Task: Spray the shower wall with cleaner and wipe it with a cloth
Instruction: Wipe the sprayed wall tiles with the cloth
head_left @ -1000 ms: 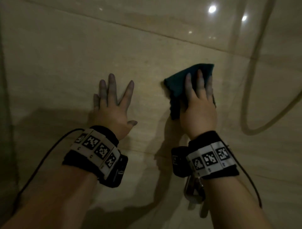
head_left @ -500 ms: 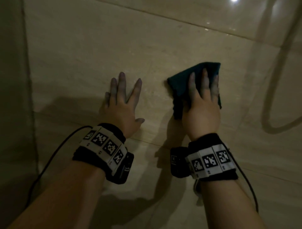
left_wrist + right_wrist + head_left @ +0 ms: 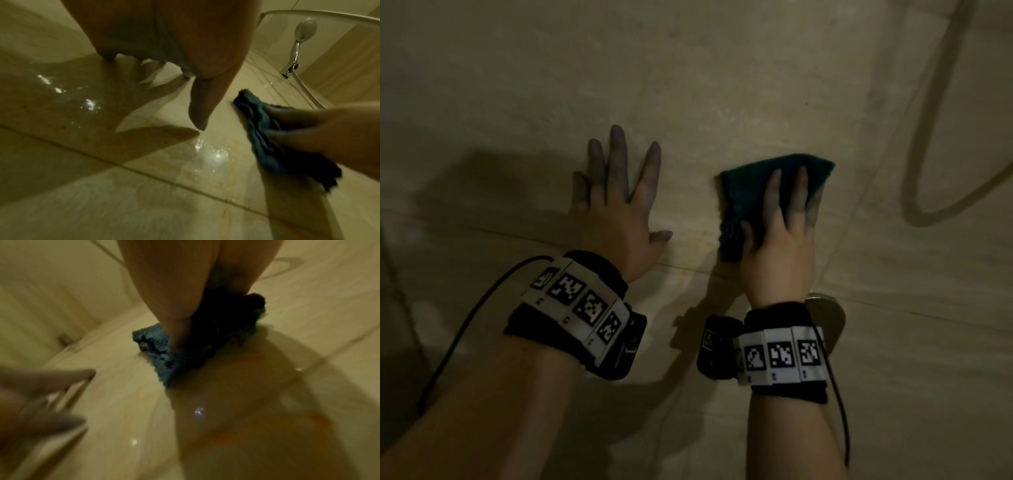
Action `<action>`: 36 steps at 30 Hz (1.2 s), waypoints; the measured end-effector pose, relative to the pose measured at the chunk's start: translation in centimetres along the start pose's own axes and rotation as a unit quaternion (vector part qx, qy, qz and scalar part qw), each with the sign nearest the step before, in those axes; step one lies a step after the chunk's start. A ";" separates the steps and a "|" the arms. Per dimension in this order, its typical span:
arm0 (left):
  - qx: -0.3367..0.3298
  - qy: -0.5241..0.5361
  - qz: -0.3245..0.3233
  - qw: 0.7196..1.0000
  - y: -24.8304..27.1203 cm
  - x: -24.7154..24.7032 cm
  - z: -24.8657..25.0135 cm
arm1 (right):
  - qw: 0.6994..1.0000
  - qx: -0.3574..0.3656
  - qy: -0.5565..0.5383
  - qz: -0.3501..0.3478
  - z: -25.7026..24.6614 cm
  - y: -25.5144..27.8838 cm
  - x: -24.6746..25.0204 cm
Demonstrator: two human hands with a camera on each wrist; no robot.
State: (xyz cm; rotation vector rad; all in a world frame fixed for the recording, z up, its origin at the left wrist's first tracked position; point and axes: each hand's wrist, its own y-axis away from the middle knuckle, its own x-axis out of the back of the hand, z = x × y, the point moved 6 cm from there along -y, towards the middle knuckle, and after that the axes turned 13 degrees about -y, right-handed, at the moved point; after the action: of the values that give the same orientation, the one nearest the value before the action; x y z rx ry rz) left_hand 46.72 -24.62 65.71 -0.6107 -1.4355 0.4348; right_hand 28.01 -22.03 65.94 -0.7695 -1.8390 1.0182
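Observation:
A folded dark teal cloth [image 3: 750, 192] lies flat against the beige tiled shower wall [image 3: 688, 85]. My right hand [image 3: 787, 222] presses it to the wall with straight, spread fingers on top and the thumb at its left edge. The cloth [image 3: 265, 139] shows at the right of the left wrist view and the cloth [image 3: 156, 356] shows under the thumb in the right wrist view. My left hand [image 3: 616, 202] rests flat on the wall to the left of the cloth, fingers spread, holding nothing. No spray bottle is in view.
A shower hose [image 3: 928, 144] loops down the wall at the right. A hand shower head [image 3: 304, 32] hangs in its holder beyond the cloth. A round metal fitting [image 3: 828, 318] sits behind my right wrist. Wet glints [image 3: 213, 154] show on the tile.
The right hand has slid the cloth down the wall. The left hand stays flat on the wall beside it. The view has tilted down.

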 end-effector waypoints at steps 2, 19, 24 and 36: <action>-0.002 -0.003 0.003 1.000 0.1 -0.3 0.1 | 1.000 0.001 -0.011 0.011 0.0 -0.7 0.3; -0.016 -0.026 0.061 0.998 1.1 -2.4 0.4 | 0.999 -0.010 0.024 -0.022 3.9 6.3 -2.4; -0.013 -0.016 0.057 0.998 1.4 -2.9 0.4 | 0.999 -0.010 0.013 -0.031 4.3 7.0 -2.8; -0.011 -0.010 0.037 0.999 1.8 -3.4 0.3 | 0.999 -0.039 -0.006 -0.006 2.7 5.4 -2.4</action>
State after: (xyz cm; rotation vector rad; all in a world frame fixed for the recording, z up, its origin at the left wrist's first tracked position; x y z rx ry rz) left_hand 46.25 -25.25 61.92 -0.6799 -1.4423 0.4846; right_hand 27.17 -22.33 59.46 -0.7984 -1.9008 0.9502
